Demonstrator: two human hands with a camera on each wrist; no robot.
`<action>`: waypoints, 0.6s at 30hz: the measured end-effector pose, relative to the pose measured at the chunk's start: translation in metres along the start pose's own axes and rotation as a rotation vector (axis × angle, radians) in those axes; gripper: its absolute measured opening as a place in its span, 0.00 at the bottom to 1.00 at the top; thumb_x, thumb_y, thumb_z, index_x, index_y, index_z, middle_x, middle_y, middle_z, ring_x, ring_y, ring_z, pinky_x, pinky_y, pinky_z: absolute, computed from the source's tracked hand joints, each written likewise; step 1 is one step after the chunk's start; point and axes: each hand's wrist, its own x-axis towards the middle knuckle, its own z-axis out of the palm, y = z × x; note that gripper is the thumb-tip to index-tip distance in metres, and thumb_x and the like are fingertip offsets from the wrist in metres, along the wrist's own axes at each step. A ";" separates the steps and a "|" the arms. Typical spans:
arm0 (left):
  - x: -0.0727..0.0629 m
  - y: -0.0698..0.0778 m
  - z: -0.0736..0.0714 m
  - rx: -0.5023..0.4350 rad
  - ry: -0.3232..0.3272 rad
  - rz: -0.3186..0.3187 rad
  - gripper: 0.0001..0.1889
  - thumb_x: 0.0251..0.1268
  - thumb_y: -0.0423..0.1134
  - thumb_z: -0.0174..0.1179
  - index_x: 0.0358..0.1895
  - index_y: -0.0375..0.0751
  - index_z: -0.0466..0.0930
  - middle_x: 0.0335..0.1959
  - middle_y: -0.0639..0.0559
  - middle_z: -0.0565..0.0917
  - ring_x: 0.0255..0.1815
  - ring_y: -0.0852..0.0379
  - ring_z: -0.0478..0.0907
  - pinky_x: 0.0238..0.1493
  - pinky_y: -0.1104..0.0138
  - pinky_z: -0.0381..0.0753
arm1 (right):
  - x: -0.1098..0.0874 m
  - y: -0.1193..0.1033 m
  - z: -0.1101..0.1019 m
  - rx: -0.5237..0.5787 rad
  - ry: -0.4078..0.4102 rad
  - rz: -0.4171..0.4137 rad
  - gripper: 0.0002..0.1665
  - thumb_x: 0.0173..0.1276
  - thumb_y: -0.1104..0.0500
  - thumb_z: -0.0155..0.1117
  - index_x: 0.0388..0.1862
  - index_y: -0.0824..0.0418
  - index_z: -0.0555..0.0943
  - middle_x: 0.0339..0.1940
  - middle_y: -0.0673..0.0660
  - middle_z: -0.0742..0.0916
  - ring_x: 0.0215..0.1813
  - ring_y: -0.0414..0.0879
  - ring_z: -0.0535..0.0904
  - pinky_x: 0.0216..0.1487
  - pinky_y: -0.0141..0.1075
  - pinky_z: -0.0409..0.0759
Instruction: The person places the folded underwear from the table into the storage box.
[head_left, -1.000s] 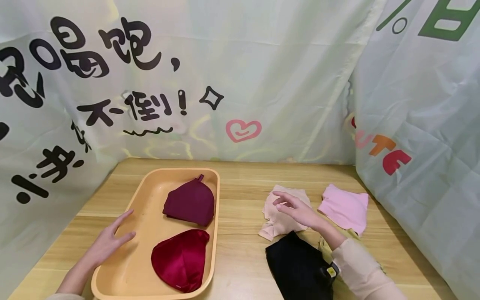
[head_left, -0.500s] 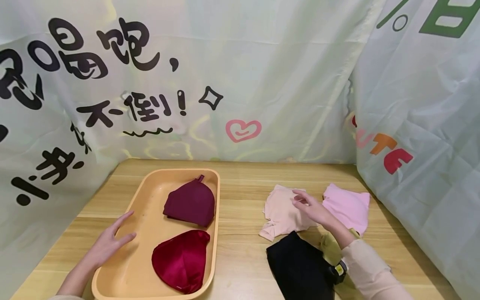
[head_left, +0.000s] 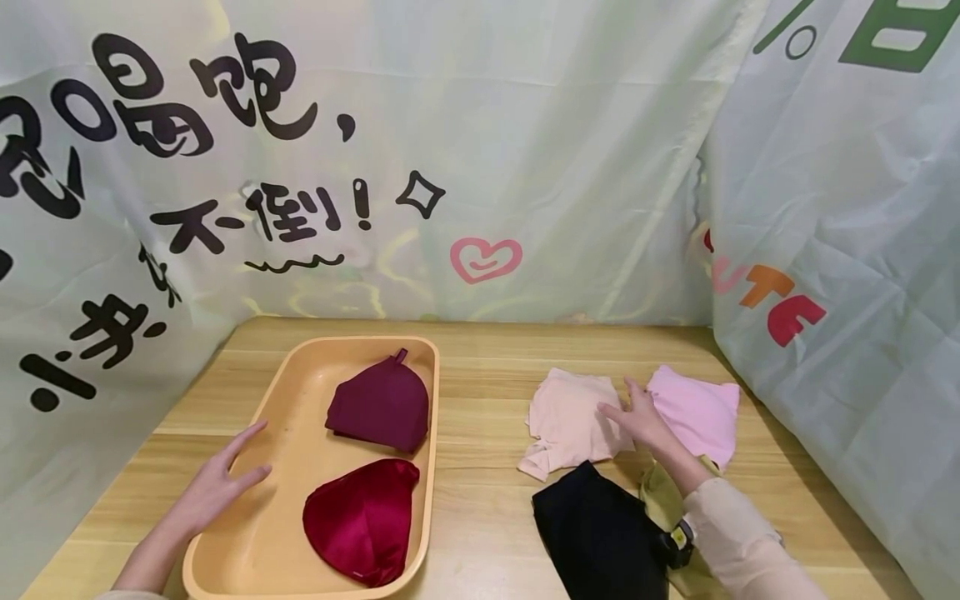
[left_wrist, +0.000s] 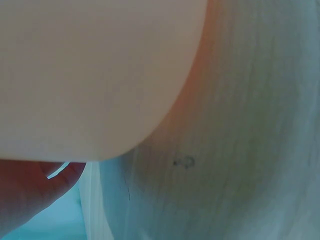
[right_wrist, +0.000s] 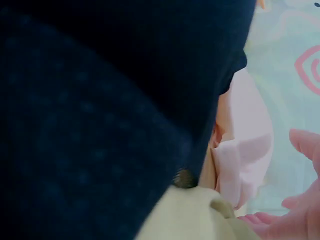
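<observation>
Now the right hand (head_left: 645, 421) was near a beige garment (head_left: 566, 417), the left hand (head_left: 213, 487) at an orange tray (head_left: 258, 537), both with fingers apart.

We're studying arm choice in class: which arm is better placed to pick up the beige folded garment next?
Likely right: the right grip is open at the beige folded garment, while most of the tan tray lies between that garment and the left grip.

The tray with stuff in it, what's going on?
A person's right hand is by the peach cloth and the pink cloth, fingers spread, holding nothing. Their left hand is at one side of the tray. A purple piece and a red piece lie inside; a black cloth and an olive cloth lie outside.
</observation>
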 end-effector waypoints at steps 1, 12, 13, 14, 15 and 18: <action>0.000 0.000 0.000 0.003 0.001 0.001 0.34 0.59 0.35 0.58 0.67 0.31 0.54 0.64 0.23 0.56 0.63 0.25 0.51 0.54 0.35 0.54 | 0.001 0.001 0.001 0.006 -0.008 0.007 0.51 0.67 0.53 0.55 0.68 0.77 0.34 0.67 0.82 0.45 0.67 0.73 0.40 0.66 0.60 0.46; -0.001 0.002 -0.001 -0.005 0.000 -0.002 0.34 0.60 0.37 0.58 0.67 0.31 0.54 0.64 0.23 0.56 0.62 0.24 0.49 0.54 0.34 0.53 | 0.007 0.009 0.011 -0.104 -0.008 0.031 0.59 0.59 0.44 0.61 0.67 0.79 0.39 0.64 0.83 0.53 0.64 0.76 0.48 0.63 0.63 0.51; -0.001 0.002 -0.001 -0.004 0.001 -0.008 0.34 0.60 0.38 0.58 0.67 0.31 0.54 0.64 0.23 0.56 0.62 0.25 0.49 0.54 0.35 0.53 | 0.007 0.009 0.012 -0.128 -0.002 0.034 0.59 0.58 0.44 0.62 0.67 0.79 0.40 0.63 0.83 0.54 0.63 0.76 0.49 0.62 0.64 0.53; -0.001 0.002 -0.001 -0.002 0.000 -0.010 0.34 0.60 0.38 0.58 0.67 0.31 0.54 0.64 0.23 0.56 0.62 0.24 0.49 0.54 0.35 0.53 | 0.008 0.009 0.013 -0.147 0.001 0.045 0.59 0.58 0.44 0.63 0.68 0.77 0.40 0.62 0.83 0.55 0.62 0.77 0.50 0.61 0.64 0.54; -0.001 0.001 -0.001 0.001 0.000 -0.009 0.34 0.60 0.37 0.58 0.67 0.31 0.54 0.64 0.23 0.56 0.62 0.24 0.49 0.54 0.34 0.53 | 0.008 0.009 0.013 -0.163 0.000 0.053 0.60 0.57 0.44 0.63 0.68 0.77 0.39 0.62 0.83 0.54 0.62 0.77 0.49 0.60 0.65 0.53; -0.001 0.001 -0.001 0.005 -0.005 -0.012 0.35 0.60 0.37 0.58 0.67 0.31 0.54 0.64 0.22 0.56 0.62 0.23 0.50 0.54 0.34 0.54 | 0.010 0.009 0.013 -0.195 0.009 0.064 0.61 0.56 0.46 0.65 0.68 0.76 0.38 0.61 0.85 0.54 0.61 0.78 0.49 0.59 0.66 0.53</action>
